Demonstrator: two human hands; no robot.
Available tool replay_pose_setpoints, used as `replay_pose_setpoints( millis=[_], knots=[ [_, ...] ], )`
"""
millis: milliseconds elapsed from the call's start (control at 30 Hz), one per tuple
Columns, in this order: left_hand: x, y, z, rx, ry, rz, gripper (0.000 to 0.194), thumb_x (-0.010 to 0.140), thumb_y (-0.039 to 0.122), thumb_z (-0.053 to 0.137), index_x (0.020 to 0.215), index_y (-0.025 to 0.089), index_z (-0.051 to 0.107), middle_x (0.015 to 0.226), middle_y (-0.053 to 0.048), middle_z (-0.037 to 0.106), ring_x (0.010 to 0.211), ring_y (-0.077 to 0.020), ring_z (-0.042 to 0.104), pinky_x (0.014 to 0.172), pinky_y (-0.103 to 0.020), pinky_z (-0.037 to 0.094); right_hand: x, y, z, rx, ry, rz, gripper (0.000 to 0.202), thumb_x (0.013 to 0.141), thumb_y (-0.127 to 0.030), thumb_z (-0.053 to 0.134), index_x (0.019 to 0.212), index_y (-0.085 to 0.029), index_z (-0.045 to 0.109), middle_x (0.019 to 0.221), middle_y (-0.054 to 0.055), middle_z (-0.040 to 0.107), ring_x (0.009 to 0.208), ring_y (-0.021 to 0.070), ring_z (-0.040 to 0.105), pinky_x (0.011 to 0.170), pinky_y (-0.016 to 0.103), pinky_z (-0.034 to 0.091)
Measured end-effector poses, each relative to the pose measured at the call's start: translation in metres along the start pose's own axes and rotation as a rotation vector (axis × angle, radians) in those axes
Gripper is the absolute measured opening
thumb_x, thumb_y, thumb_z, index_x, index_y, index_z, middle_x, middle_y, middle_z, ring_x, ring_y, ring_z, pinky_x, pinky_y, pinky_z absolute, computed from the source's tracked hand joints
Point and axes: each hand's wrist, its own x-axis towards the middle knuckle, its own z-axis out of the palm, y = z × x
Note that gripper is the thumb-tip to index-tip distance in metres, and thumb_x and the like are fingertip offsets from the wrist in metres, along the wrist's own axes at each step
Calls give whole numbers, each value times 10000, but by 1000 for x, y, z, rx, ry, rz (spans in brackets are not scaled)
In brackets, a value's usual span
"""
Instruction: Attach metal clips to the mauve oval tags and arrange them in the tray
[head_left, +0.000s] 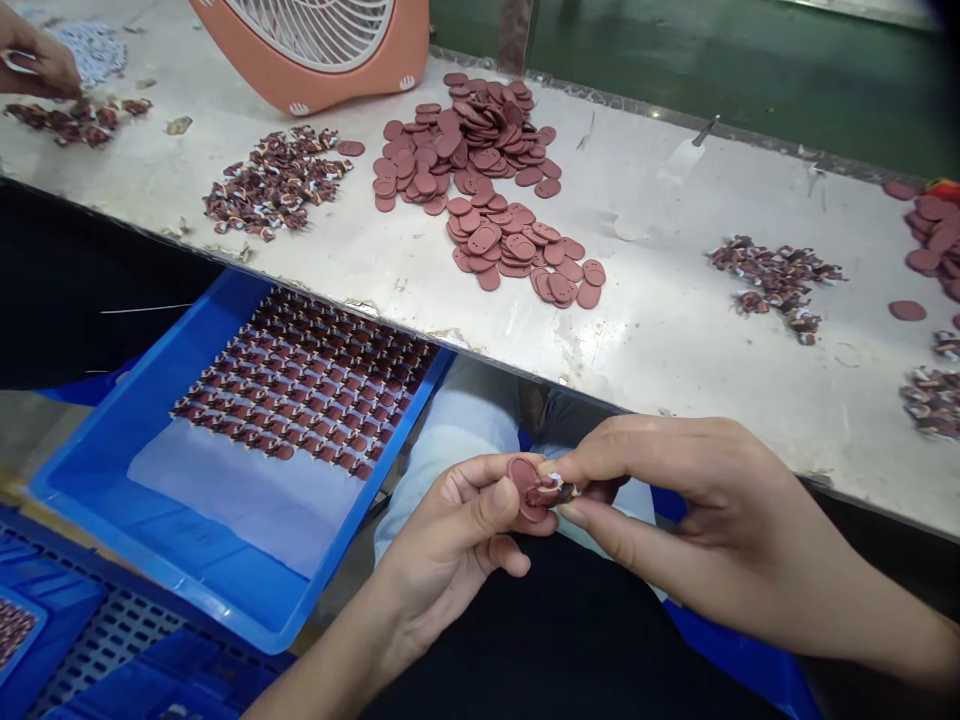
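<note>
Over my lap, my left hand (472, 520) pinches a reddish-brown oval disc (523, 482) between thumb and fingers. My right hand (660, 500) grips a small painted figurine piece (553, 489), brown with white and yellow bits, against the face of that disc. Fingertips hide part of both pieces. On the bench ahead lie a heap of similar oval discs (484, 240), some with small holes, and a small pile of figurine pieces (780, 280) to the right.
Left of my lap, a blue tray (247, 610) holds rows of discs with figurine pieces on a pale sheet. An orange fan (315, 60) stands on the bench (645, 330). A pointed tool (686, 150) lies farther back. Another person's hand (37, 55) is at far left, by more pieces.
</note>
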Motion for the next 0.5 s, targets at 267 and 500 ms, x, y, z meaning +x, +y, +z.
replay_pose_setpoints(
  millis=[267, 500],
  knots=[
    [-1, 0, 1, -29, 28, 0, 309, 716, 368, 863, 931, 160, 783, 776, -35, 723, 658, -98, 673, 466, -89, 481, 2, 1, 1, -66, -21, -17, 211, 895, -126, 629, 1052, -253, 687, 833, -1, 717, 719, 128, 675, 644, 231, 528],
    [-3, -1, 3, -21, 47, 49, 284, 708, 344, 870, 937, 193, 797, 746, -13, 734, 658, -97, 684, 474, -99, 492, -1, 1, 1, -161, -55, -111, 204, 916, -132, 620, 1096, -226, 643, 852, -3, 690, 734, 108, 635, 652, 217, 507]
  ],
)
